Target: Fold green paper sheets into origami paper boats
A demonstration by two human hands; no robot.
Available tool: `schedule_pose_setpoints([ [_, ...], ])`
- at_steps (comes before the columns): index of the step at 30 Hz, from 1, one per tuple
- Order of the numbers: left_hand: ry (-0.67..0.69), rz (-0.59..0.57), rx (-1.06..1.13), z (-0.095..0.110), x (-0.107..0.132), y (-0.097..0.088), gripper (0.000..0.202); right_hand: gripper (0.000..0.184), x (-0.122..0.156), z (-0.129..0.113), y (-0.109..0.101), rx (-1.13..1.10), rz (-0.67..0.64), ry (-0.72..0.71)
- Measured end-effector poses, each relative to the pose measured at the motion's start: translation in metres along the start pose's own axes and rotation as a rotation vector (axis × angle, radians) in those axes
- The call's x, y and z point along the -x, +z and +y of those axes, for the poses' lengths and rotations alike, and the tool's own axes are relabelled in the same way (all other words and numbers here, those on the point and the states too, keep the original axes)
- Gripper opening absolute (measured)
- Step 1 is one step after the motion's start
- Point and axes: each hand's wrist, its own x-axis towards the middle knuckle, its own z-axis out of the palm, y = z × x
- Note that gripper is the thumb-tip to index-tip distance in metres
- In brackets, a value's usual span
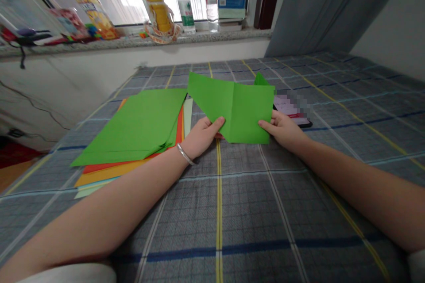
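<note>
Between my two hands I hold up a green sheet of folded paper (249, 112), creased upright near its middle. My left hand (204, 135), with a silver bangle at the wrist, pinches its lower left edge, thumb in front. My right hand (282, 128) grips the right edge, its thumb also on the front face. A small green point of paper shows behind the top right corner. On the left lies a stack of coloured paper (133, 124), green on top, with orange, yellow and pale sheets showing below. The fingers behind the held paper are mostly hidden.
A grey checked cloth (245, 212) covers the surface. Beyond my right hand lies a dark-edged phone or tablet (300, 120), partly blurred. Bottles (184, 4), boxes (232, 4) and packets stand on the window sill (126, 44). A grey curtain (318, 4) hangs at right.
</note>
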Motion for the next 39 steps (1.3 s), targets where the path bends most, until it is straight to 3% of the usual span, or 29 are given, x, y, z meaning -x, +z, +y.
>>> schedule_pose_setpoints([
  [3,-0.044,-0.022,0.113,-0.003,-0.002,-0.001,0.039,0.036,0.000,-0.002,0.000,-0.016,-0.024,0.015],
  [5,-0.032,0.047,0.106,-0.003,-0.002,-0.002,0.039,0.033,0.000,-0.003,-0.001,0.015,-0.032,0.022],
  [10,-0.051,0.309,-0.125,-0.006,-0.005,-0.011,0.039,0.021,0.002,-0.010,-0.008,0.188,-0.126,0.137],
  [14,0.061,0.350,-0.171,-0.019,-0.013,-0.018,0.039,0.015,0.003,-0.015,-0.015,0.406,-0.158,0.212],
  [19,0.106,0.423,-0.379,-0.025,-0.015,-0.022,0.051,0.017,0.003,-0.018,-0.018,0.512,-0.166,0.230],
  [29,0.259,0.186,-0.889,-0.011,-0.002,-0.014,0.035,0.023,0.004,-0.021,-0.020,0.629,-0.182,0.220],
  [34,0.449,-0.146,-1.088,0.006,0.013,0.000,0.039,0.029,0.003,-0.017,-0.018,0.498,-0.196,0.221],
  [39,0.413,-0.236,-1.135,0.009,0.020,0.012,0.048,0.040,0.002,-0.013,-0.019,0.497,-0.190,0.176],
])
